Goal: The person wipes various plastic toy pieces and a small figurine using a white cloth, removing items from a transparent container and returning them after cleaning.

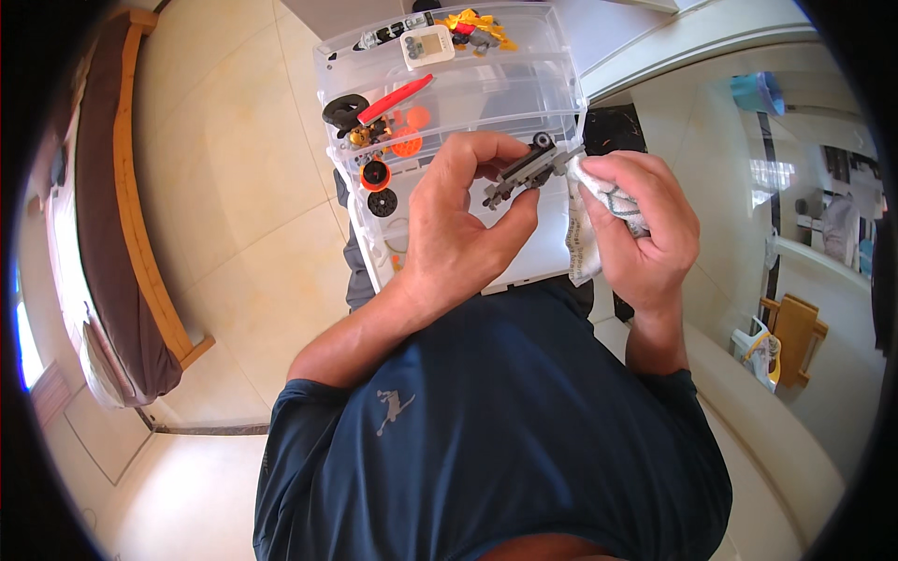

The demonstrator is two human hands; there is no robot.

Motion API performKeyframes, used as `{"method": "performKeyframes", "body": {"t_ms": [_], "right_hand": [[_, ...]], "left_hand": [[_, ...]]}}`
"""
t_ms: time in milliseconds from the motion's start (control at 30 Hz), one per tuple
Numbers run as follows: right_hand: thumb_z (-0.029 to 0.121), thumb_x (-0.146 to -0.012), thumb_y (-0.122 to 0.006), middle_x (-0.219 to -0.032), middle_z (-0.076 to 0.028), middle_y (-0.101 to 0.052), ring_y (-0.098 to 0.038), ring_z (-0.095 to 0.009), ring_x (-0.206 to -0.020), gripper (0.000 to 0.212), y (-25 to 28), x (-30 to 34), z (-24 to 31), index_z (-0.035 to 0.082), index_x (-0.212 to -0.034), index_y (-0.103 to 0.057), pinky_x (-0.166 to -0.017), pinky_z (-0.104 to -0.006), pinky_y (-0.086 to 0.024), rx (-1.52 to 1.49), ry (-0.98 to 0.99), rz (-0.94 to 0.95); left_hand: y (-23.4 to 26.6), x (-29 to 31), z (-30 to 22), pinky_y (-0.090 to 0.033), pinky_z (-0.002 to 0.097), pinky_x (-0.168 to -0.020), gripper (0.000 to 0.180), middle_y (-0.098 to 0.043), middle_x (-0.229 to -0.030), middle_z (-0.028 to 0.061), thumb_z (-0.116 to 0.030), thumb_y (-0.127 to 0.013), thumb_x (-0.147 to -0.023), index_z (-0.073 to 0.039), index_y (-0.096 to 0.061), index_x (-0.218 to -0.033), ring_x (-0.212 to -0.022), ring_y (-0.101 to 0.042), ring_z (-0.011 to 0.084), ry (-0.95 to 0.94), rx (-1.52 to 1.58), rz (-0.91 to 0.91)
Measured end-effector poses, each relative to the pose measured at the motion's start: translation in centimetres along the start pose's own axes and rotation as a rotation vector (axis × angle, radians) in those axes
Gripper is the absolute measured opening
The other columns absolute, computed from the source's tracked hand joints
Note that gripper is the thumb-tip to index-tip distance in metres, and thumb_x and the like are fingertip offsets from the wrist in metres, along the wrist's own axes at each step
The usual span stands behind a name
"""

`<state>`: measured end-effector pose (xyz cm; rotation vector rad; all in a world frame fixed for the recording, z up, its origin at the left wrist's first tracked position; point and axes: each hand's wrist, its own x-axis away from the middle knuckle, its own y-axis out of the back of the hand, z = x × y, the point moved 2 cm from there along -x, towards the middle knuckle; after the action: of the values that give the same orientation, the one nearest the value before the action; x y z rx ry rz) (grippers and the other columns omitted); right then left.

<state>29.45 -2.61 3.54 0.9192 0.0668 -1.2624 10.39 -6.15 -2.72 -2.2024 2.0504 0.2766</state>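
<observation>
Between the thumb and fingers of my left hand [458, 210] is a small grey and black toy gun [526, 172], tilted with its far end up to the right. My right hand [650, 220] pinches a bunched white cloth [613, 198] with dark lines and printing, part of which hangs down beside the container. The cloth's upper edge is close to or touching the toy's right end; I cannot tell which. Both hands are above a clear plastic case [449, 98] with a white lower part.
In the case are a red blade-like piece [397, 99], orange discs [406, 142], a black wheel [382, 203], a black ring [345, 111], a small white device [427, 46] and a yellow toy figure [482, 30]. A wood-framed bed [140, 215] stands left; a wooden stool [797, 341] stands right.
</observation>
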Motion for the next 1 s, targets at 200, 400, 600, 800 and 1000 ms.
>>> {"method": "performKeyframes", "body": {"t_ms": [200, 400, 600, 800, 1000], "right_hand": [[-0.011, -0.071, -0.074, -0.098, -0.009, -0.071, -0.069, -0.027, -0.079, 0.041, -0.7, -0.2, 0.3, 0.006, -0.109, -0.075, -0.068, -0.035, -0.053, 0.208, 0.122, 0.08], [-0.007, -0.069, -0.074, -0.097, -0.005, -0.07, -0.068, -0.027, -0.078, 0.04, -0.5, -0.2, -0.1, 0.008, -0.106, -0.073, -0.066, -0.0368, -0.051, 0.289, 0.095, 0.073], [-0.007, -0.072, -0.072, -0.096, -0.005, -0.07, -0.068, -0.028, -0.077, 0.037, -0.6, -0.4, -0.1, 0.008, -0.105, -0.073, -0.066, -0.0382, -0.051, 0.327, 0.106, 0.167], [-0.008, -0.075, -0.072, -0.093, -0.007, -0.07, -0.068, -0.029, -0.078, 0.031, -1.0, 0.1, 0.2, 0.006, -0.103, -0.074, -0.067, -0.0374, -0.053, 0.167, -0.027, 0.22], [-0.01, -0.08, -0.075, -0.093, -0.012, -0.072, -0.07, -0.025, -0.08, 0.025, -0.7, 0.0, 0.5, 0.0, -0.103, -0.074, -0.072, -0.0317, -0.055, -0.101, -0.149, 0.231]], "left_hand": [[-0.1, 0.0, -1.0, -0.056, 0.032, -0.092, 0.039, -0.068, -0.115, 0.0106, 0.009, -0.078, -0.081, 0.0, -0.064, -0.116, -0.104, -0.068, 0.0185, -0.148, -0.182, -0.044], [0.1, 0.1, -1.3, -0.056, 0.034, -0.086, 0.041, -0.072, -0.107, 0.0128, 0.006, -0.081, -0.074, -0.002, -0.068, -0.112, -0.097, -0.071, 0.0256, -0.257, -0.332, -0.102], [0.5, 0.3, -0.4, -0.056, 0.0326, -0.086, 0.038, -0.071, -0.113, 0.0115, 0.008, -0.078, -0.079, -0.002, -0.069, -0.115, -0.099, -0.07, 0.0204, -0.173, -0.218, -0.106], [1.3, -0.2, -0.4, -0.057, 0.0327, -0.078, 0.042, -0.072, -0.108, 0.012, 0.006, -0.078, -0.077, -0.003, -0.069, -0.117, -0.09, -0.07, 0.0209, -0.225, -0.189, -0.095], [1.5, -0.3, -0.2, -0.053, 0.0291, -0.096, 0.049, -0.067, -0.124, 0.0091, 0.007, -0.074, -0.087, 0.005, -0.061, -0.133, -0.109, -0.064, 0.0122, 0.069, 0.314, -0.059]]}}
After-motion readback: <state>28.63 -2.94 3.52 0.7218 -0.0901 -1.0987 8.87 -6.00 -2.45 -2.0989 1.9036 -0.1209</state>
